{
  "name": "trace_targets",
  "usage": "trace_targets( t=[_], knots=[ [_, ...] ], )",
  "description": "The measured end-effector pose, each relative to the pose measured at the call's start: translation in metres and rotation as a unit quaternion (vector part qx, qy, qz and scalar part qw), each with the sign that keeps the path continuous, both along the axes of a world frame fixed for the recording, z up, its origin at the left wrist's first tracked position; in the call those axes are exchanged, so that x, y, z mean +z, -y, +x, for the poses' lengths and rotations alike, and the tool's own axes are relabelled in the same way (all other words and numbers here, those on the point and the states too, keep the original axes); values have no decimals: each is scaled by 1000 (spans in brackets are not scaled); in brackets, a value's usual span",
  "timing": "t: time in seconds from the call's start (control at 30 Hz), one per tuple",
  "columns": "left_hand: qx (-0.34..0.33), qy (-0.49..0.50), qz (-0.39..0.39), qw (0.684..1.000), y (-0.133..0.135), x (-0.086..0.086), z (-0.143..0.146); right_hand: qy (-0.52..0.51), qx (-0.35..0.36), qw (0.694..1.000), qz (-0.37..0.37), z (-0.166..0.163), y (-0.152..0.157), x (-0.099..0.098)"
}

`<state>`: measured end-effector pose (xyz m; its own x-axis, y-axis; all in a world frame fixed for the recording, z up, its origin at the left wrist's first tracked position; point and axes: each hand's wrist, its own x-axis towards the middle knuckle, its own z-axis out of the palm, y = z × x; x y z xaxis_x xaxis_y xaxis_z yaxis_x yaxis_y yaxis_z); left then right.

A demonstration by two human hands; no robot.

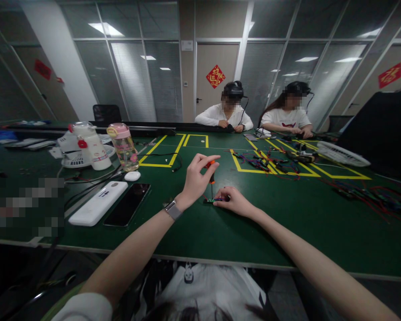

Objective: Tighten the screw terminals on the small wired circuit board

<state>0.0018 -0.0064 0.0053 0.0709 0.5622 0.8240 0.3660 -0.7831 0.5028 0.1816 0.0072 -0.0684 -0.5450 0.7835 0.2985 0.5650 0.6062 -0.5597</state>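
Observation:
My left hand (pixel 196 178) is closed round the top of a screwdriver (pixel 212 179) with an orange and black handle. The screwdriver stands upright, its thin shaft pointing down at a small green circuit board (pixel 209 201). Whether the tip sits in a screw is too small to see. Resting on the table, my right hand (pixel 236 203) pinches the board's right end, along with thin coloured wires that its fingers partly cover.
On the left of the green table (pixel 173 243) are a white power bank (pixel 98 204), a black phone (pixel 127 205), an earbud case (pixel 132 176) and a pink-lidded bottle (pixel 123 149). Wired boards (pixel 254 161) lie at the right. Two people sit opposite.

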Motion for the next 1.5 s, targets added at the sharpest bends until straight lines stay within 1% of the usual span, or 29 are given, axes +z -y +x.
trace_targets(
  t=[0.13, 0.2, 0.27, 0.4, 0.47, 0.6, 0.67, 0.73, 0.83, 0.93, 1.0, 1.07, 1.17, 1.23, 1.33, 1.4, 1.5],
  knots=[
    [-72, -11, -20, 997, 0, -1, 0, 0, 1, 1000, 0, -1, 0, 1],
    [-90, -10, -31, 995, -1, -1, 1, -2, -1, 1000, -1, -1, 1, 1],
    [-72, -11, -23, 997, -2, 0, 1, -6, -2, 1000, -4, -1, 1, 0],
    [10, -20, 23, 999, 0, 1, 0, -7, -5, 1000, -4, -1, 1, -1],
    [12, -35, 30, 999, 2, 0, 0, -5, -5, 1000, -1, -1, 0, -1],
    [-36, -69, 27, 997, 4, -3, 3, -6, 2, 1000, -2, 0, 0, -1],
    [-40, -84, 34, 995, 6, -4, 5, -6, 1, 1000, -3, 0, 0, -1],
    [-21, -96, 54, 994, 8, -5, 7, -7, -4, 1000, -3, 0, -1, -2],
    [27, -97, 89, 991, 9, -5, 6, -7, -3, 1000, -1, -1, 0, -1],
    [53, -100, 97, 989, 9, -6, 5, -5, -3, 1000, -3, -1, 1, 0],
    [42, -100, 88, 990, 8, -6, 4, -3, -5, 1000, -3, -1, 1, 1],
    [15, -91, 85, 992, 8, -6, 4, -3, -3, 1000, -3, -1, 1, 2],
    [-8, -68, 91, 994, 7, -7, 5, -3, 0, 1000, -3, -1, 1, 2],
    [3, -57, 97, 994, 7, -7, 5, -1, -1, 1000, -3, -1, 1, 2],
    [38, -47, 105, 993, 7, -5, 3, 1, -4, 1000, -1, -1, 2, 1],
    [42, -51, 85, 994, 6, -4, 2, -2, -3, 1000, -2, -1, 1, 1],
    [-8, -62, 26, 998, 2, -2, 1, -4, -1, 1000, -4, -1, 1, 1]
  ],
)
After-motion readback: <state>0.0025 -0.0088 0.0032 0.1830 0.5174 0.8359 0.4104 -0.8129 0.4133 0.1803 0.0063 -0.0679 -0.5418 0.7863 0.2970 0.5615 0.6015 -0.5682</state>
